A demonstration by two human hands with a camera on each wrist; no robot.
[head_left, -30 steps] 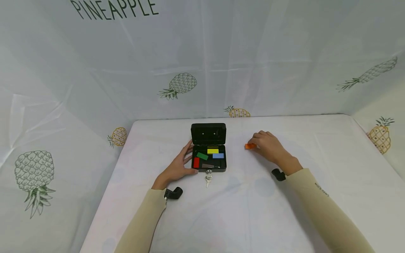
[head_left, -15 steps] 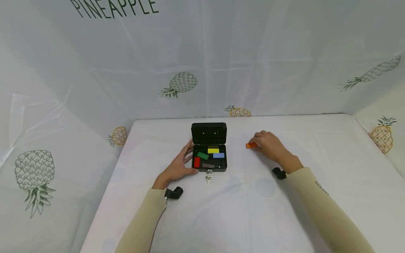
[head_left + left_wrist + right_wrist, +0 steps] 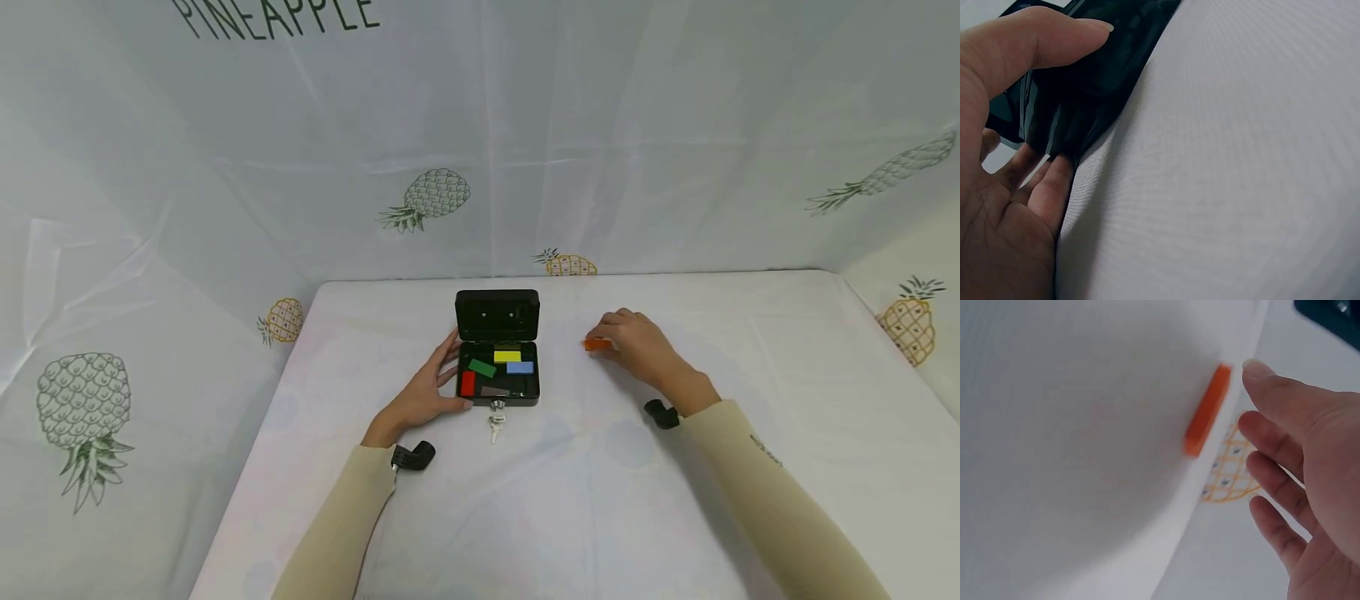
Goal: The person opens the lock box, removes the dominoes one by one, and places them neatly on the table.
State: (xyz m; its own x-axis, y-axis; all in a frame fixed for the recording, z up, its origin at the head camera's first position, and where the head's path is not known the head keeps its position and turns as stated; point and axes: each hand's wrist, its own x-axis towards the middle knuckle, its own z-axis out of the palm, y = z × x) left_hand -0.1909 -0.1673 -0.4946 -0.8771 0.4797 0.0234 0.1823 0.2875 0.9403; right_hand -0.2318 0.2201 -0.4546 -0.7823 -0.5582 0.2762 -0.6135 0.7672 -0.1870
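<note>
Box [image 3: 527, 400] holds coloured blocks [image 3: 507, 357], left hand [image 3: 420, 400] (touching it) and right hand [image 3: 637, 346] both loosely spread.

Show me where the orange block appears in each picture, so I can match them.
Head view: the orange block is right of centre, just left of the right hand.
Left wrist view: not in it.
Right wrist view: upper part, right of centre and blurred, left of the hand.
Shared landmark: the black box, near the middle in the head view, upper left in the left wrist view, and seemingly the dark corner at top right in the right wrist view.
</note>
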